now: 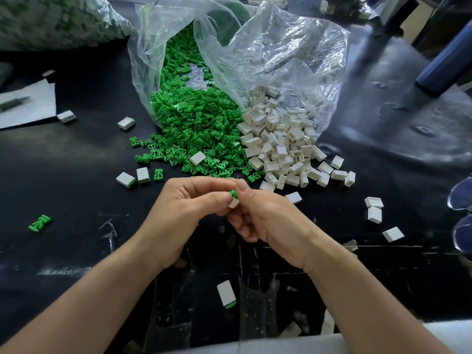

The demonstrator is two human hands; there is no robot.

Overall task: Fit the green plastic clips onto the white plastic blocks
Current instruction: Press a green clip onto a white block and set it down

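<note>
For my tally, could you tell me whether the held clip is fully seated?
Not seated: the green clip protrudes above the white block.

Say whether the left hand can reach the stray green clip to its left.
Probably yes: only bare table separates the left hand from the green clip, though it now holds a white block.

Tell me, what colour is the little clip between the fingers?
The clip is bright green; the head view shows it.

A white paper sheet [30, 108] bearing a grey pen [14, 102] lies at the left edge; a dark blue tube [447, 65] slants at upper right.
</note>
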